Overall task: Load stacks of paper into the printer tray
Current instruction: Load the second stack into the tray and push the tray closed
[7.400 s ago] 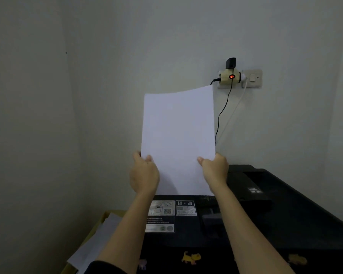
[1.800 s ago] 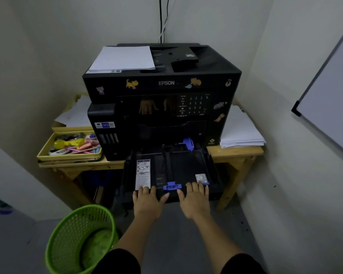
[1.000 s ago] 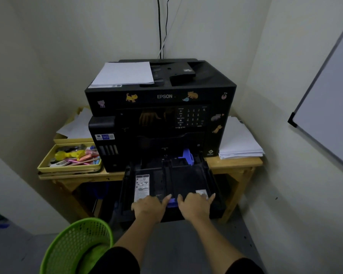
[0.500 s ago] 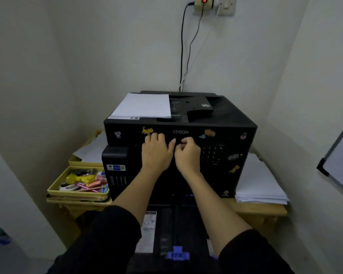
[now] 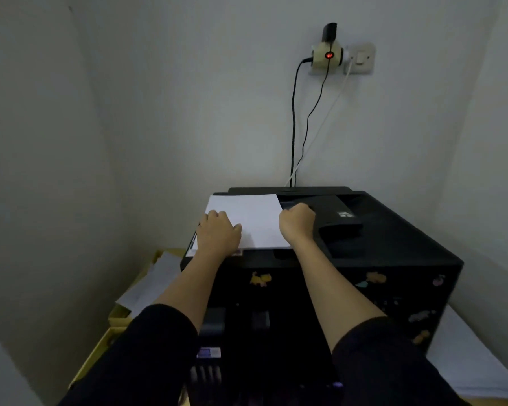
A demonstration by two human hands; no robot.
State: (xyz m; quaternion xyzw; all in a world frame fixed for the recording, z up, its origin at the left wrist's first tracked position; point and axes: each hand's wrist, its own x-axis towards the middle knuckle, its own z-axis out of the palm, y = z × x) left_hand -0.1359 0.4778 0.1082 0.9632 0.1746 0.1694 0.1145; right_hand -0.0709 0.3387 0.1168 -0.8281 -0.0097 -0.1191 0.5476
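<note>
A white paper stack (image 5: 251,219) lies flat on the left part of the top of the black printer (image 5: 393,253). My left hand (image 5: 217,234) rests on the stack's left edge, fingers curled around it. My right hand (image 5: 296,222) is at the stack's right edge with curled fingers; whether it grips the paper is hidden. The pulled-out paper tray is below the frame, hidden by my arms.
A second pile of white paper (image 5: 467,361) lies on the table right of the printer. Loose sheets (image 5: 153,282) lie over yellow trays (image 5: 115,323) at the left. Cables run from a wall socket (image 5: 332,55) behind the printer. Walls close in on both sides.
Both hands left the pulled-out tray, rose past the printer's front and now sit at the two side edges of the paper on top. The view tilted upward.
</note>
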